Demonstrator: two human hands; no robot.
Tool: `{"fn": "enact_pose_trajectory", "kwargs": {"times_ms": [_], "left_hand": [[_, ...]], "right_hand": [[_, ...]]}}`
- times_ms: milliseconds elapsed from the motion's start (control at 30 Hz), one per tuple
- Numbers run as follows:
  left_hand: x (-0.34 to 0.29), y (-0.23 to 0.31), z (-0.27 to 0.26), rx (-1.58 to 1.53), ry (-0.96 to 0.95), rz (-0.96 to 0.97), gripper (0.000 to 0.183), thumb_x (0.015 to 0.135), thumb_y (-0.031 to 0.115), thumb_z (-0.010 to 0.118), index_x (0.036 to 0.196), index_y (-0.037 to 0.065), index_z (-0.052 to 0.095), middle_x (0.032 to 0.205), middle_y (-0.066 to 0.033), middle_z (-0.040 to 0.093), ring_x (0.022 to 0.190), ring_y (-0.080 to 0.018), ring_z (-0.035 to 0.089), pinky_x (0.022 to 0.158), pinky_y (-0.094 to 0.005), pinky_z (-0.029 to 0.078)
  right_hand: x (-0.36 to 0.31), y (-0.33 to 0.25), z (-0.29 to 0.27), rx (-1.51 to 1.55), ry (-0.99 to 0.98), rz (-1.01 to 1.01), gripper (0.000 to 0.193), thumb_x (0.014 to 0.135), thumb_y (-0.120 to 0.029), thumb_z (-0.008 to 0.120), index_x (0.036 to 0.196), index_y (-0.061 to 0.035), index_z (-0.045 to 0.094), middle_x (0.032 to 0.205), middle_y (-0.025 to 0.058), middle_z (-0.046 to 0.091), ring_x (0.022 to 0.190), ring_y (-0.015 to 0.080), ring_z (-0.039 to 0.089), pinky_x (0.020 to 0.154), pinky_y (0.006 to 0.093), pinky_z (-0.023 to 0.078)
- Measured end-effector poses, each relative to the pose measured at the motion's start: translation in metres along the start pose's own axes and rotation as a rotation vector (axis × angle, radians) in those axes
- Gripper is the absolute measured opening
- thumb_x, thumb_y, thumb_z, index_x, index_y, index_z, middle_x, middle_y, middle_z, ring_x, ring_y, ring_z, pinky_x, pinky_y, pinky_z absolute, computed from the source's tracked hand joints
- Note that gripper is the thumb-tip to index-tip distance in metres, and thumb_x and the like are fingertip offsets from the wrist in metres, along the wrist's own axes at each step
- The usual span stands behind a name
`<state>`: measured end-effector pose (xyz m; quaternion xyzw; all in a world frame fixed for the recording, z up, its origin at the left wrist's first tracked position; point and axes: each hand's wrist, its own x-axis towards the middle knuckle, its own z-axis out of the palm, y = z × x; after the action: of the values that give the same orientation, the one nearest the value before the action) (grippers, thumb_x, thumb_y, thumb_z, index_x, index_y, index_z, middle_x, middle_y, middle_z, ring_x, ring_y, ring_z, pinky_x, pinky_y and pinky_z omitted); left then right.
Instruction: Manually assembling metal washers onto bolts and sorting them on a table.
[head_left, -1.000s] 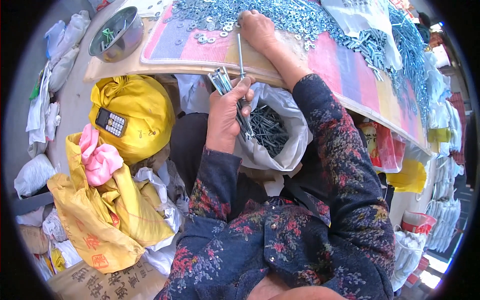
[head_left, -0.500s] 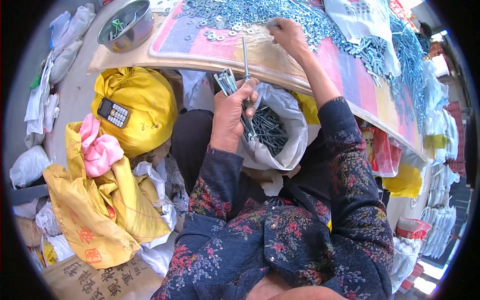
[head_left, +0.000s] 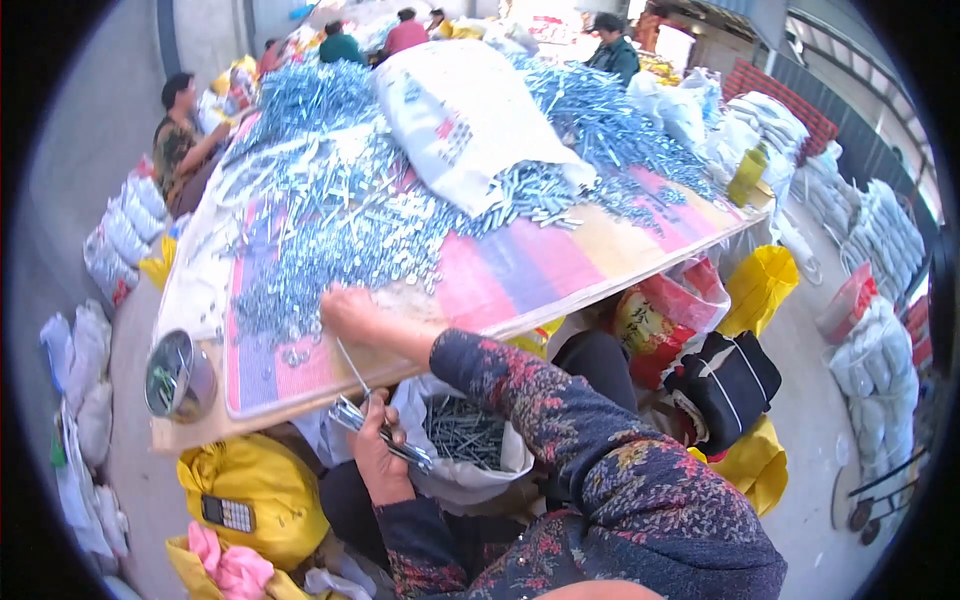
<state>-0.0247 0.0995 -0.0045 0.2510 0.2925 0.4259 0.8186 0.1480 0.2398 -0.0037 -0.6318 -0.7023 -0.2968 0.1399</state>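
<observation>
My left hand (head_left: pixel 380 455) grips a bundle of long metal bolts (head_left: pixel 352 415) just off the table's near edge. One long bolt (head_left: pixel 353 364) sticks up out of the bundle toward my other hand. My right hand (head_left: pixel 358 316) is over the near edge of the loose washers (head_left: pixel 298 350) on the table, its fingers curled together; whatever they hold is hidden. Under my left hand stands an open white sack (head_left: pixel 515 457) with many dark bolts (head_left: pixel 462 432) inside.
Heaps of metal fasteners (head_left: pixel 330 180) and a white bag (head_left: pixel 450 110) cover much of the striped tabletop (head_left: pixel 520 270). A metal bowl (head_left: pixel 195 385) stands at its left corner. Below lie a phone (head_left: pixel 228 514) and a yellow sack (head_left: pixel 275 480). Several other people sit around the table.
The view has tipped up and swung right, bringing in the far table and other people. My right hand has moved left along the washers, nearer the upright bolt. My left hand keeps its bundle.
</observation>
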Motion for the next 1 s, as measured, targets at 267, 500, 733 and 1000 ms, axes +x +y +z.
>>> {"fn": "enact_pose_trajectory", "kwargs": {"times_ms": [267,500,733,1000], "left_hand": [[-0.004,0.001,-0.007,0.035,0.052,-0.004,0.021,0.088,0.017,0.067,0.100,0.001,0.060,0.066,-0.0013,0.055,0.044,-0.0074,0.046,0.035,-0.0180,0.034],[0.003,0.004,-0.016,0.025,0.046,-0.030,0.020,0.090,0.019,0.065,0.102,0.004,0.061,0.066,-0.0001,0.055,0.044,-0.0072,0.045,0.034,-0.0180,0.033],[0.004,0.002,-0.010,0.036,0.053,-0.007,0.019,0.089,0.016,0.065,0.102,0.002,0.060,0.066,-0.0012,0.055,0.046,-0.0078,0.047,0.034,-0.0178,0.035],[-0.008,-0.002,0.005,0.242,-0.077,0.013,0.024,0.085,0.014,0.069,0.101,-0.002,0.061,0.069,-0.0030,0.057,0.055,-0.0083,0.053,0.036,-0.0183,0.038]], "right_hand": [[0.018,-0.022,-0.014,0.253,-0.174,0.319,0.014,0.072,-0.006,0.063,0.084,-0.0030,0.068,0.090,0.0157,0.063,0.088,0.0300,0.065,0.067,0.0390,0.054],[0.022,-0.027,-0.013,0.206,-0.078,0.323,0.011,0.070,-0.009,0.063,0.080,-0.0075,0.069,0.088,0.0121,0.062,0.082,0.0271,0.064,0.067,0.0380,0.051],[0.008,-0.004,-0.024,0.312,0.187,0.382,0.008,0.076,-0.012,0.059,0.080,-0.0074,0.063,0.080,0.0125,0.062,0.076,0.0308,0.063,0.065,0.0413,0.048],[-0.065,0.022,-0.096,0.901,0.125,0.387,0.014,0.083,-0.013,0.056,0.084,-0.0006,0.062,0.070,0.0183,0.063,0.061,0.0279,0.063,0.057,0.0414,0.049]]}}
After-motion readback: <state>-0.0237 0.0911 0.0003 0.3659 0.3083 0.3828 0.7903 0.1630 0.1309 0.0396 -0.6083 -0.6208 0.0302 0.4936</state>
